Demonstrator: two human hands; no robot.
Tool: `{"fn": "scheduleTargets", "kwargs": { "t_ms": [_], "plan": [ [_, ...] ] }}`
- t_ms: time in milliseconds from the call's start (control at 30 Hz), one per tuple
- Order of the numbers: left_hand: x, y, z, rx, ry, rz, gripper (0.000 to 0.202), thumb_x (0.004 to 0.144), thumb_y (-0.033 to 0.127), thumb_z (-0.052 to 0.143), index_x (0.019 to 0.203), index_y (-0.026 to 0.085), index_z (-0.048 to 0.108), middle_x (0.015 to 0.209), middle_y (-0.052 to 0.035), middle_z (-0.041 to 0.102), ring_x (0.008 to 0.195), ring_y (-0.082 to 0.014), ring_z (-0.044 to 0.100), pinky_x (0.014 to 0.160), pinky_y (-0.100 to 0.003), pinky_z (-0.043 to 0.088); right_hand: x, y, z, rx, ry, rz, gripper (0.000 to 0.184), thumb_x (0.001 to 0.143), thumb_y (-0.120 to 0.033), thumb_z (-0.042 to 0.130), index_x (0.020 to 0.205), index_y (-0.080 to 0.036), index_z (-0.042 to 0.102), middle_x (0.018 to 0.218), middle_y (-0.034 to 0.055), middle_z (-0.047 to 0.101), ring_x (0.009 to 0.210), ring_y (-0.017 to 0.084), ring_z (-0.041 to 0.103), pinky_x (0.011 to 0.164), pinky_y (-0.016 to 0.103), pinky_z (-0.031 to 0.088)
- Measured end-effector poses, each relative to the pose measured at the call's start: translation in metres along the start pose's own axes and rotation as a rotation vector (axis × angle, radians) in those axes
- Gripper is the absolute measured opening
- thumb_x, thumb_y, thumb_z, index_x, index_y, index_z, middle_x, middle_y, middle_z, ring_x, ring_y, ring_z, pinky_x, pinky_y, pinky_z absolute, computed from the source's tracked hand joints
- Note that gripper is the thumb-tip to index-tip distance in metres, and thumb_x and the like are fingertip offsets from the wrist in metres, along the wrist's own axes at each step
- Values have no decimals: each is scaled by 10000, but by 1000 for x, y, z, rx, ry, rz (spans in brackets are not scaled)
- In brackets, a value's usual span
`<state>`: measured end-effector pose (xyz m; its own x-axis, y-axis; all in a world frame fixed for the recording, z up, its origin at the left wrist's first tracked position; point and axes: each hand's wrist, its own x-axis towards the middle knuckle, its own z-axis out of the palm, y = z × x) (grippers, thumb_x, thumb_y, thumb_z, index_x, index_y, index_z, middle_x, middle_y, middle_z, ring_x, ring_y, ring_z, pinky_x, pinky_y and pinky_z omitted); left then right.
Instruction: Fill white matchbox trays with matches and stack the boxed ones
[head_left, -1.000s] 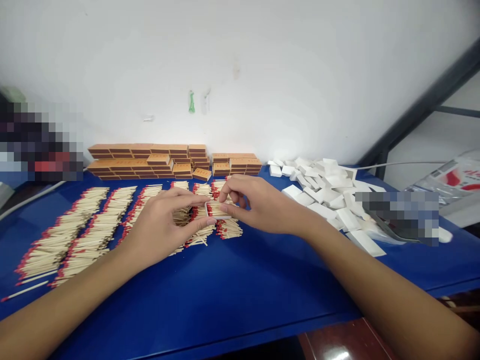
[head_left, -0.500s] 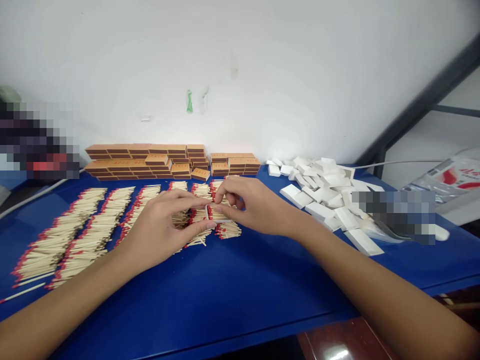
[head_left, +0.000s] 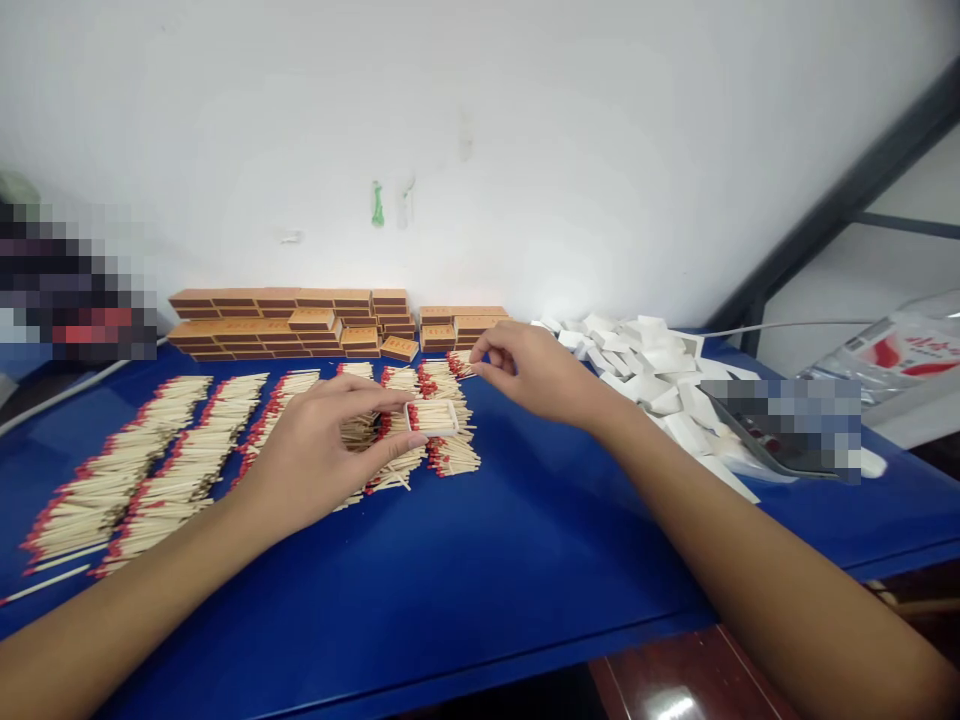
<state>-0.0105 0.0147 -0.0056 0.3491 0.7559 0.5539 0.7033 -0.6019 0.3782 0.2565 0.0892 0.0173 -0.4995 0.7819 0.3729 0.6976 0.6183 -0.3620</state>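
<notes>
My left hand (head_left: 322, 445) grips a small white matchbox tray (head_left: 454, 425) by its left end, between thumb and fingers. Inside the tray lie matches (head_left: 431, 415) with their red heads to the left. My right hand (head_left: 536, 370) is beyond the tray and to its right. Its thumb and fingertips are pinched on the stick ends of a few matches (head_left: 461, 364), at the far end of the rightmost match row (head_left: 454, 460). How many it grips cannot be made out. More rows of loose matches (head_left: 180, 455) lie on the blue table (head_left: 465, 590).
Orange-brown matchboxes (head_left: 277, 325) are stacked along the wall. A heap of white trays (head_left: 652, 365) lies to the right, beside a dark, partly blurred object (head_left: 765, 440). A clear plastic package (head_left: 900, 345) stands at the far right.
My right hand has left the tray and moved up and right to the far end of the match row. The tray stays in my left hand, its matches now uncovered.
</notes>
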Motion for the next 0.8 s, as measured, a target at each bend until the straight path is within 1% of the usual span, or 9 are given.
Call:
{"fn": "scheduleTargets", "kwargs": {
  "t_ms": [67,133,233,333,433,667,800],
  "plan": [
    [0,-1,0,12,16,-6,378,855,544,757,1116,271,771,1027,-38,760,959,-234,686,860,-359,529,3,20,4,-65,-23,-2,67,908,-188,623,923,-173,686,897,61,627,788,171,549,732,314,397],
    [1,-2,0,13,23,-4,385,856,554,751,1105,261,773,1027,-44,762,957,-236,688,856,-358,536,6,36,10,-83,-40,0,72,898,-175,639,944,-173,694,927,70,625,819,179,562,767,320,412],
    [2,-3,0,15,24,-4,400,857,567,742,1109,258,773,1041,-49,765,955,-238,692,861,-361,544,8,50,19,-57,-73,-18,85,901,-173,644,959,-170,705,925,70,615,825,177,564,777,316,419],
    [2,-3,1,34,19,0,399,864,578,729,1113,269,772,1046,-45,767,953,-240,697,860,-361,548,8,51,25,-30,-89,-37,87,912,-179,632,955,-175,708,907,59,598,801,165,549,758,301,410],
    [2,-3,1,43,21,0,403,858,599,725,1099,279,773,1057,-41,768,958,-239,699,850,-353,552,8,49,28,-18,-75,-40,92,915,-167,619,965,-177,696,897,50,582,787,159,535,746,291,402],
    [2,-3,1,31,10,15,387,874,570,722,1117,272,767,1049,-41,764,945,-230,694,864,-356,542,9,51,30,-30,-63,-43,100,920,-178,621,979,-180,702,889,45,577,766,152,526,737,290,395],
    [1,-4,1,48,21,16,398,865,576,730,1117,270,768,1052,-43,763,944,-233,693,855,-360,543,9,51,29,-23,-61,-53,82,918,-172,617,948,-175,694,896,45,576,751,145,528,721,283,392]
  ]
}}
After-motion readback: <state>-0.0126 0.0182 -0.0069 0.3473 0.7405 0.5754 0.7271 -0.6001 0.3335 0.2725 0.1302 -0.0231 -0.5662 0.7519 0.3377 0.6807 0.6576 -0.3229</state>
